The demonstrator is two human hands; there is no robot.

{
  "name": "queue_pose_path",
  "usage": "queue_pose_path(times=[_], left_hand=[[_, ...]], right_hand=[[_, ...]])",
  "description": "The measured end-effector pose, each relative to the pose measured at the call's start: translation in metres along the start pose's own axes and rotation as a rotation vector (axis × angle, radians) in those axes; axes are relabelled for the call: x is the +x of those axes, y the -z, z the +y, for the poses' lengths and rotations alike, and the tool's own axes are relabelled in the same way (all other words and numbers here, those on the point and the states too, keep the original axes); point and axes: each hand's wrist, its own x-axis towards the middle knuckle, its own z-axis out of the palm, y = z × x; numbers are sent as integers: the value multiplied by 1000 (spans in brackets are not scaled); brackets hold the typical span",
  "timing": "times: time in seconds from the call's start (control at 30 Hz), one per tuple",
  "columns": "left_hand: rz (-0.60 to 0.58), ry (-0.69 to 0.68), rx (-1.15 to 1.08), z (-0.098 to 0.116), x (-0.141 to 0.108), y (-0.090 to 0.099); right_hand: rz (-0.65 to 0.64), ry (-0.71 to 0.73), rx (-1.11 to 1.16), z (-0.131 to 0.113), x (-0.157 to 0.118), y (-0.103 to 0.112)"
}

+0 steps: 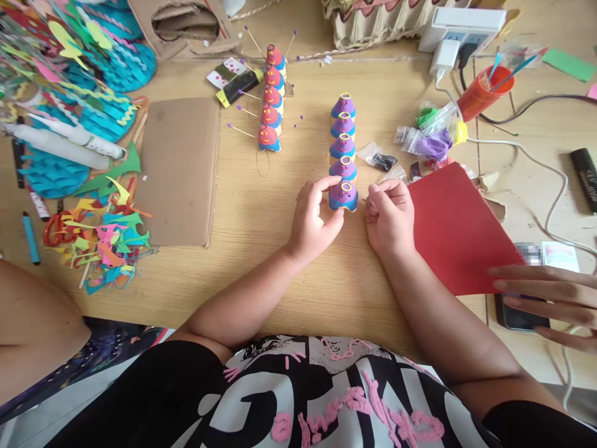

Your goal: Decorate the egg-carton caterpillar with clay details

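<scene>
The left hand (311, 219) and right hand (388, 214) rest on the table (261, 218), one on each side of the purple caterpillar (344, 152). This is a row of five painted cups w/ yellow rings on top, running away from the person near the table centre. The left hand touches the nearest cup: index finger curved over its top edge, thumb at the base, so it holds the cup lightly. The right hand is just beside the same cup, fingers curled in narrow; it seems to pinch sth very small, but I cannot tell what.

To the left, well apart, stands a red caterpillar (271, 99) w/ thin sticks in its sides. A cardboard sheet (180, 168) lies further left, and paper scraps (105, 239) beside it. A red paper (454, 227) lies just right of the right hand. Another person's hand (550, 302) is at the right edge, fingers flat over a phone (513, 317). Behind, an orange cup (480, 93) lies tilted near plastic bags (431, 134).
</scene>
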Motion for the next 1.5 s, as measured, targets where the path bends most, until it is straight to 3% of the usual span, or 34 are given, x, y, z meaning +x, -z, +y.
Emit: queue_pose_path(times=[0.33,0.7,1.0,1.27,1.5], left_hand=[[-3,9,47,1,0,1],[-9,2,37,0,0,0],[3,10,52,5,1,2],[-148,11,276,10,2,5],[-133,28,296,7,-1,3]], right_hand=[[236,268,-124,4,9,7],[-77,65,-96,3,-1,-2],[-53,43,-102,0,-3,-4],[-22,28,-103,1,-1,-1],[-57,0,-66,2,0,0]])
